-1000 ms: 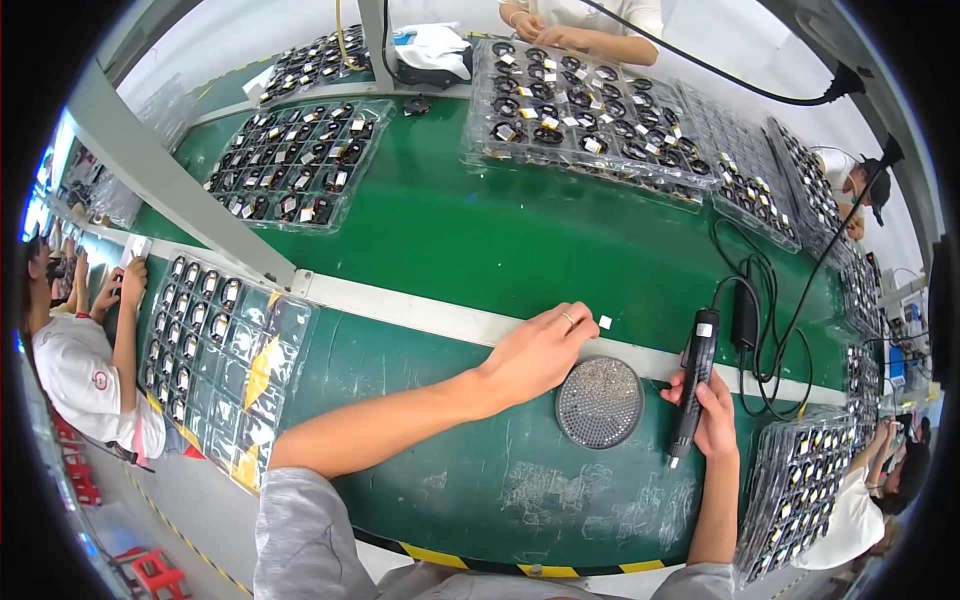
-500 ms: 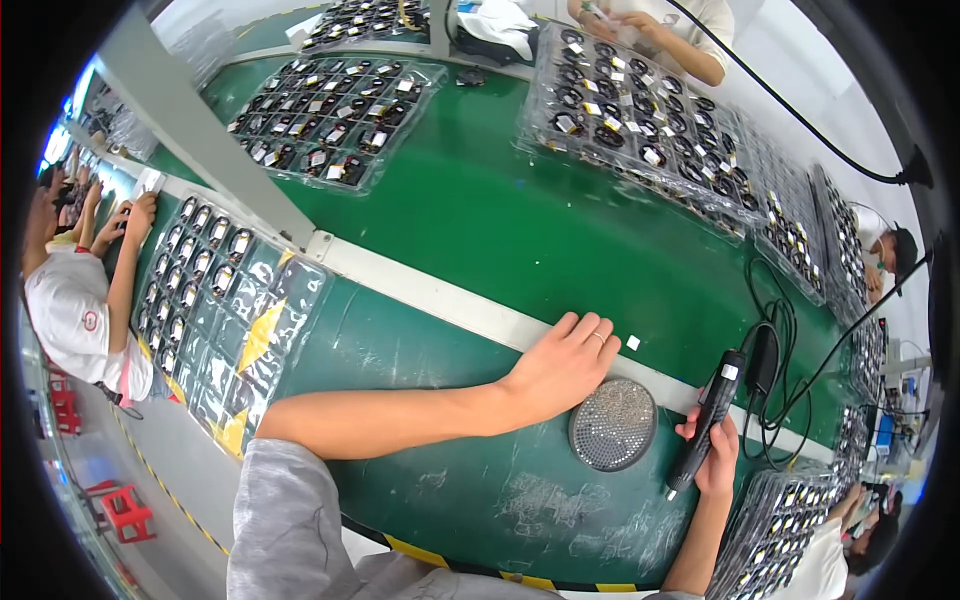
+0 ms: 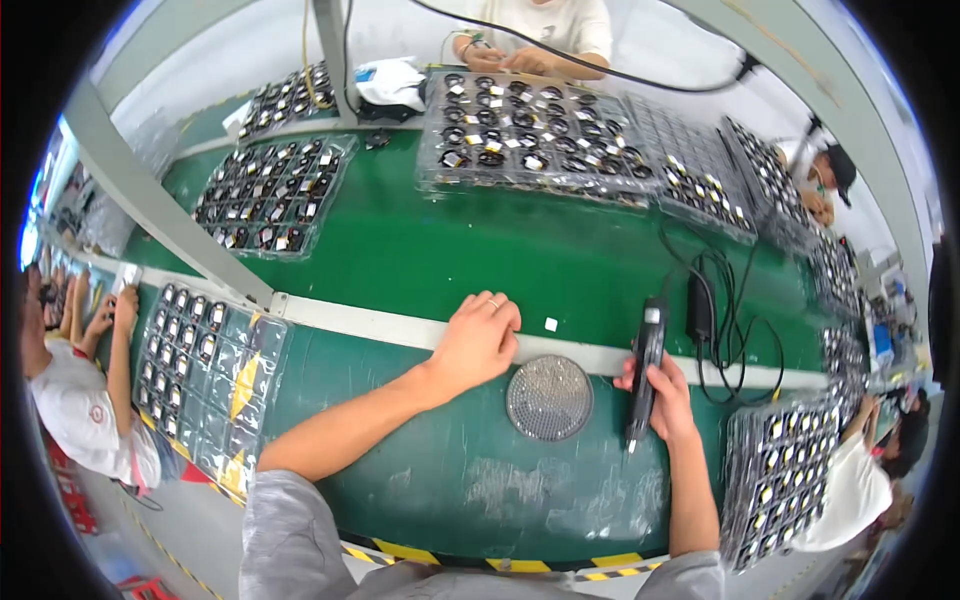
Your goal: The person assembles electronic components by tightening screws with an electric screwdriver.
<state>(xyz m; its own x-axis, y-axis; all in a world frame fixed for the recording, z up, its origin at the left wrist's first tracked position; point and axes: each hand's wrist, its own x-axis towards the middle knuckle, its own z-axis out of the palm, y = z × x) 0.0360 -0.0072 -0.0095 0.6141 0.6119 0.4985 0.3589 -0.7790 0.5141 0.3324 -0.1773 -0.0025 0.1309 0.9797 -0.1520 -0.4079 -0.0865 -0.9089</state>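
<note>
My right hand (image 3: pixel 668 402) grips a black electric screwdriver (image 3: pixel 647 372), its metal tip pointing down above the green work surface. My left hand (image 3: pixel 474 342) rests over the pale rail with its fingers curled into a loose fist. Nothing shows in them, though the fingertips are partly hidden. Between my hands sits a round grey dish (image 3: pixel 549 398) with a grid of small holes and many tiny shiny pieces, likely screws. A small white square (image 3: pixel 551 325) lies just beyond the rail, right of my left hand.
Clear plastic trays of small round black parts stand at the left (image 3: pixel 198 375), far left (image 3: pixel 268 195), far middle (image 3: pixel 535 125) and right (image 3: pixel 785 475). A coiled black cable (image 3: pixel 735 340) lies beyond the screwdriver. Several people work around the benches. A metal post (image 3: pixel 165 195) rises at left.
The whole view has swung, so the bench and its things appear further left. My left hand's fingers look more curled. The screwdriver stays in my right hand and now stands more upright.
</note>
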